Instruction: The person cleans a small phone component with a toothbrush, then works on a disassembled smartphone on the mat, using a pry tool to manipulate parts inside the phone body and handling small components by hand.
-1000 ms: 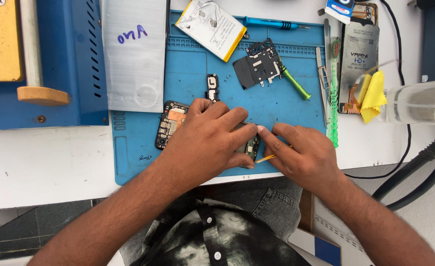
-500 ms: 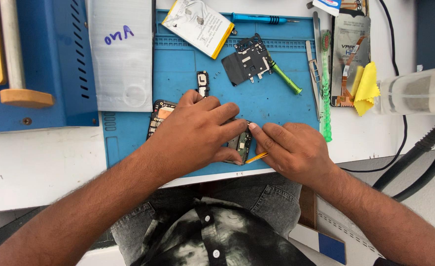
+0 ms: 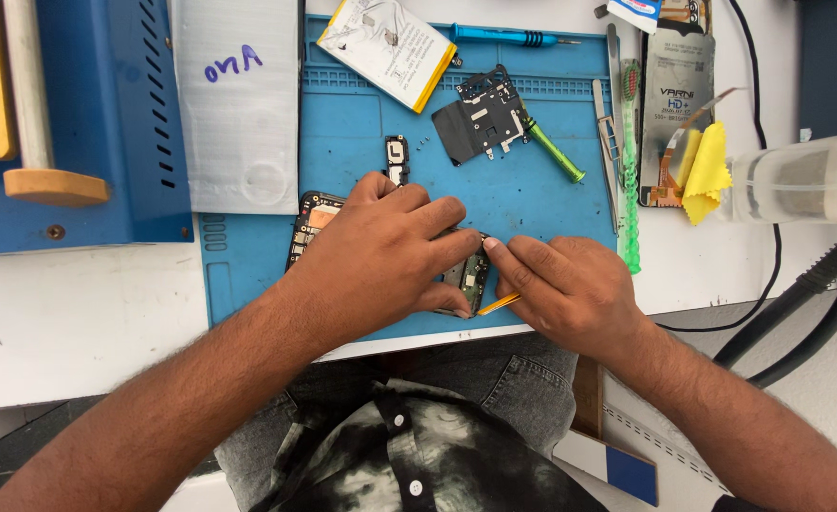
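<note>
This is a phone repair workshop. A blue mat [image 3: 361, 284] with small trays covers a white bench [image 3: 77, 322], and on it lie an opened phone [image 3: 316, 220], a black shield plate [image 3: 480, 118], loose screws and a battery [image 3: 388, 43]. At the far right lie a screwdriver [image 3: 504, 38], tweezers [image 3: 615, 123] and a green brush [image 3: 630, 171], with a phone back cover [image 3: 679, 85] beside them; a blue machine [image 3: 105, 114] stands far left.

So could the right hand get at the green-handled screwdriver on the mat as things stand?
Probably yes. The green-handled screwdriver lies in the open on the blue mat, up from the right hand, with nothing between them. But that hand already pinches a thin yellow tool.
</note>
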`<state>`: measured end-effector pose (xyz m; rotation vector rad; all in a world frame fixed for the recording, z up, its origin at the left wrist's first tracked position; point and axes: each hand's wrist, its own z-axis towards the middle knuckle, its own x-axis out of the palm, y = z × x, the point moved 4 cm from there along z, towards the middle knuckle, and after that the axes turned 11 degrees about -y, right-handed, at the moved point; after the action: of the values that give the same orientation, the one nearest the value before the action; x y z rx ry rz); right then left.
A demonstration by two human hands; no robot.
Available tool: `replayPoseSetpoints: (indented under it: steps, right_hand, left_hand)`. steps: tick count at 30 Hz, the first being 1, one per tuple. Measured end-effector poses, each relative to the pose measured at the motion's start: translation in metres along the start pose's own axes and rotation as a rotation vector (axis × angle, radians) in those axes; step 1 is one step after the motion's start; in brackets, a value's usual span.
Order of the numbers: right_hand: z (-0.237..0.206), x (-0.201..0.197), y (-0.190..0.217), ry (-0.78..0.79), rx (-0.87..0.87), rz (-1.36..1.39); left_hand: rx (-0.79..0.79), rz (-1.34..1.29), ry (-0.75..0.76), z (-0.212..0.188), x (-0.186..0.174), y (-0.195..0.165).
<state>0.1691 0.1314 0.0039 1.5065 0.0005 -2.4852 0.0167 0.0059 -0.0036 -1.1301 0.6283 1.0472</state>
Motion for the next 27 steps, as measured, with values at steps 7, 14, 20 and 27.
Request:
replayPoseSetpoints:
  steps: [7, 14, 20, 27]
  right_hand:
    - [-0.0023, 0.0012, -0.0010, -0.013, 0.000, -0.007]
    - [-0.0012, 0.0012, -0.0017, -0.015, 0.013, 0.016]
    - [-0.0011, 0.0020, -0.0018, -0.002, 0.018, 0.014]
    - [-0.0019, 0.0007, -0.0016, -0.024, 0.023, 0.006]
  left_hand:
    - [-0.002, -0.007, -0.012, -0.0005, -0.0005, 0.0001]
    - [0.013, 0.019, -0.007, -0.0008, 0.0023, -0.0002]
    - [0.003, 0.001, 0.007, -0.0015, 0.0014, 0.0004]
    - [-0.003, -0.019, 0.001, 0.0005, 0.0003, -0.0009]
